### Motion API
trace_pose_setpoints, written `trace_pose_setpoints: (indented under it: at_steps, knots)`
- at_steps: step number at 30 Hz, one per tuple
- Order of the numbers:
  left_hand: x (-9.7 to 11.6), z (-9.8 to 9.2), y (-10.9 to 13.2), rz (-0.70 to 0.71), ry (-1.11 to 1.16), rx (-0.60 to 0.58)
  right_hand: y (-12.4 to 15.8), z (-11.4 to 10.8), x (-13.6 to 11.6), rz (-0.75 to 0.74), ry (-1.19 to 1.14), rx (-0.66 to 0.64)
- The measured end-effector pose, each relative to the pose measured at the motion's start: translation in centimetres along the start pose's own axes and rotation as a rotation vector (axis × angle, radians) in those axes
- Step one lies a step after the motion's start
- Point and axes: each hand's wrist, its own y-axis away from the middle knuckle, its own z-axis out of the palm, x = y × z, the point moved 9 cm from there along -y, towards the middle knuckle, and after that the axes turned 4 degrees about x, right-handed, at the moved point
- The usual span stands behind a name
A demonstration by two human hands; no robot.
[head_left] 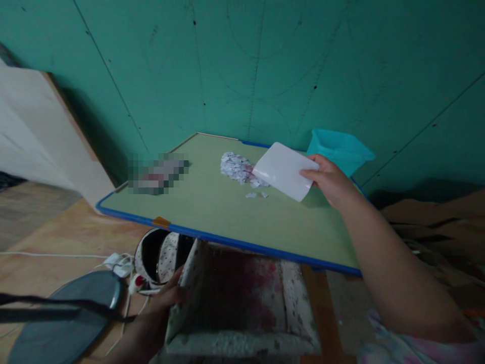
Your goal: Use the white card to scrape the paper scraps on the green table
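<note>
My right hand [326, 177] pinches the right edge of a glossy white sheet [286, 172] with rounded corners. The sheet hovers tilted over the table, its left edge at a heap of small white paper-like pieces [234, 166]. A few loose bits [250, 195] lie in front of the heap. Below the table's near edge, my left hand [172, 296] is wrapped around the left wall of an open box [242, 344] with a whitish, spotted rim. The box's inside is dark with reddish stains. My left fingers are partly in shadow.
The pale green tabletop [189, 202] has blue-taped edges and touches a green wall [250, 65]. A turquoise container [337, 146] stands at the back right. A pixelated object [159, 174] lies at left. On the floor are a dotted bag [166, 258], cables and a grey round base [76, 313].
</note>
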Motion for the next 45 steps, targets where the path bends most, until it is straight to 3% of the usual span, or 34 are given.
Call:
trace_pose_setpoints:
  at_steps: [5,9,19,25,30,38,45]
  knots:
    - [-0.5,6.1,2.0,-0.045,0.075,-0.163,-0.8,-1.3,1.1,-0.012,0.162,0.077]
    - [-1.1,8.2,2.2,-0.058,0.039,-0.218,-0.9,-1.6,1.6,0.004,0.246,0.087]
    - [-1.8,6.6,1.0,-0.039,-0.050,-0.094,-1.3,-2.8,2.7,0.063,0.323,0.124]
    - [-1.7,7.0,1.3,-0.055,0.013,-0.117,-1.5,-4.0,2.6,0.047,0.352,0.213]
    - [-1.4,7.8,2.1,-0.042,0.027,-0.198,-1.3,-2.8,2.0,-0.008,0.310,0.135]
    - [-1.3,7.6,1.9,-0.062,0.013,-0.197,-0.4,-1.0,0.9,0.021,0.283,0.027]
    - [-0.6,7.5,1.7,-0.008,0.021,-0.211,-0.6,-1.6,0.9,-0.007,0.296,0.092]
